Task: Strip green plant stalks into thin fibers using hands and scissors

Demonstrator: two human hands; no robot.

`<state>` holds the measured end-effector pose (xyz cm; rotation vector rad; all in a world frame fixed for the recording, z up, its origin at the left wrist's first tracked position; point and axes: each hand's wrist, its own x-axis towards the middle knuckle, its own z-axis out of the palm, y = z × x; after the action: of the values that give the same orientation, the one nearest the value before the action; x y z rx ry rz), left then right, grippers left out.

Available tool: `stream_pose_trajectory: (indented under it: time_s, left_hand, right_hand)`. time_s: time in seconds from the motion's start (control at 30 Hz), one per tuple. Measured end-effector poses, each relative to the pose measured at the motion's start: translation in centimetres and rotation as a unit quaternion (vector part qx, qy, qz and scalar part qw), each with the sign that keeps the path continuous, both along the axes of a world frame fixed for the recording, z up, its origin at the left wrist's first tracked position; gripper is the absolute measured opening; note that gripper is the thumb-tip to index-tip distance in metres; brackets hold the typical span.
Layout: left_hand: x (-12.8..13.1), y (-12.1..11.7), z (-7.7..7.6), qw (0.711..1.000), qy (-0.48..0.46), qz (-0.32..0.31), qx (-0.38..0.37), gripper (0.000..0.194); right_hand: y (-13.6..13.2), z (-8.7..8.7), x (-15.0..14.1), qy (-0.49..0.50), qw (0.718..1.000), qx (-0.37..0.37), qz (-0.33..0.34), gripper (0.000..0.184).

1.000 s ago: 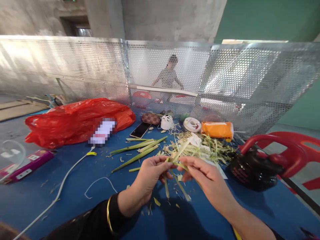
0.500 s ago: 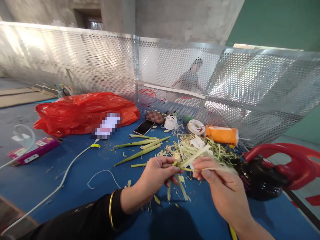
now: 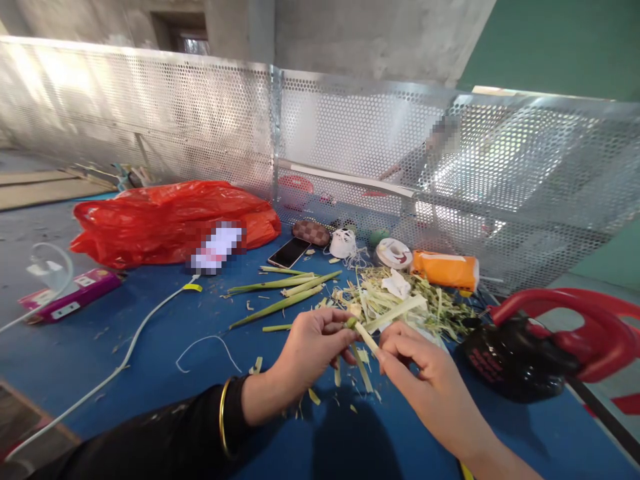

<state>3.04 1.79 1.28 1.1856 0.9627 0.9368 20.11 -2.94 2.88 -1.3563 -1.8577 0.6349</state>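
My left hand (image 3: 320, 340) is closed, pinching a small bundle of pale green leaf strips (image 3: 352, 324) between thumb and fingers. Strips stick out from it to the right and hang down below the fingers. My right hand (image 3: 425, 373) is closed too, its thumb and forefinger gripping one pale leaf strip (image 3: 369, 339) that runs back to the bundle. Past the hands lie several long green leaf stalks (image 3: 280, 308) and a heap of plant scraps (image 3: 440, 300).
On the blue table (image 3: 165, 387) lie a red plastic bag (image 3: 175, 220), a dark phone (image 3: 289, 253), a ribbon roll (image 3: 394, 253), an orange packet (image 3: 445, 269) and a white cable (image 3: 135, 347). A black jar (image 3: 515, 360) stands right. Behind a perforated metal screen (image 3: 345, 127) is a person (image 3: 420, 157).
My right hand has come down and closer to the left, now gripping the strip nearer the bundle. The left hand stays nearly still. The person behind the screen has moved right.
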Motion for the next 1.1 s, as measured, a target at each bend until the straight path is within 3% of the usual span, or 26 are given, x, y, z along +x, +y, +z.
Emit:
stream_pose_trajectory:
  time_s: [0.4, 0.53, 0.6, 0.73, 0.83, 0.97, 1.1]
  left_hand:
    - [0.0, -0.6, 0.0, 0.997, 0.053, -0.016, 0.062, 0.04]
    - [0.0, -0.8, -0.1, 0.997, 0.043, -0.019, 0.067, 0.045]
    - [0.1, -0.9, -0.2, 0.997, 0.037, -0.022, 0.06, 0.04]
    - [0.3, -1.0, -0.4, 0.996, 0.027, -0.06, 0.056, 0.005]
    - [0.3, -1.3, -0.4, 0.993, 0.049, -0.077, 0.076, 0.011]
    - [0.0, -1.7, -0.6, 0.979, 0.108, -0.096, 0.146, 0.016]
    - [0.0, -1.9, -0.7, 0.963, 0.166, -0.132, 0.169, 0.02]
  right_hand:
    - [-0.2, -0.6, -0.5, -0.098, 0.992, 0.057, -0.053, 0.035]
    - [-0.3, -1.2, -0.5, -0.107, 0.986, 0.1, -0.073, 0.022]
    - [-0.2, -1.6, -0.5, -0.102, 0.982, 0.129, -0.093, 0.015]
    - [-0.3, -2.4, -0.5, -0.12, 0.968, 0.192, -0.108, 0.013]
    - [-0.3, -2.5, -0.5, -0.135, 0.96, 0.221, -0.104, 0.015]
    - [-0.2, -1.7, -0.6, -0.112, 0.972, 0.195, -0.068, 0.014]
    - [-0.1, -0.8, -0.4, -0.047, 0.995, 0.076, -0.046, 0.014]
